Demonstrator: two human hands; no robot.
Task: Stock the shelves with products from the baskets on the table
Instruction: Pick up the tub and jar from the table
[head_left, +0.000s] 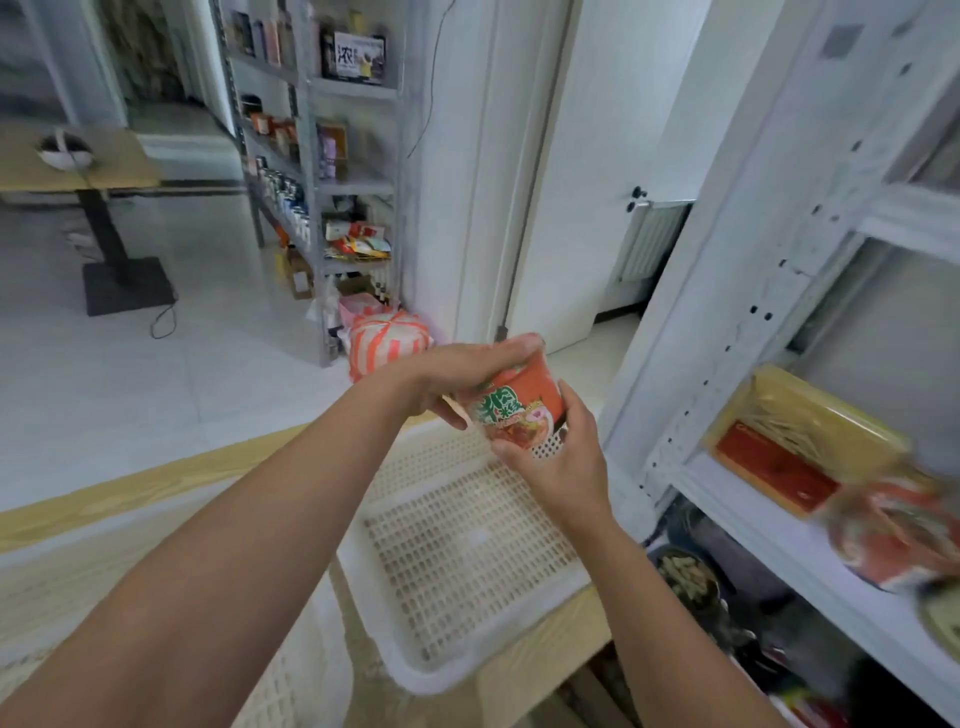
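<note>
Red noodle cup (514, 408) held over white basket (467, 561) on bench (130, 493); left hand (457, 376) fingers clenched on rim, right hand (558, 460) fingers wrapped round base.

Perforated upright (727, 312) stands between noodle cup (519, 405) and shelf board (748, 519). Board's left front corner is bare and open from the front. Yellow pack (810, 421) fills the back edge; blurred orange bowl (893, 535) blocks the front edge further right. Open air above white basket (467, 545).
</note>
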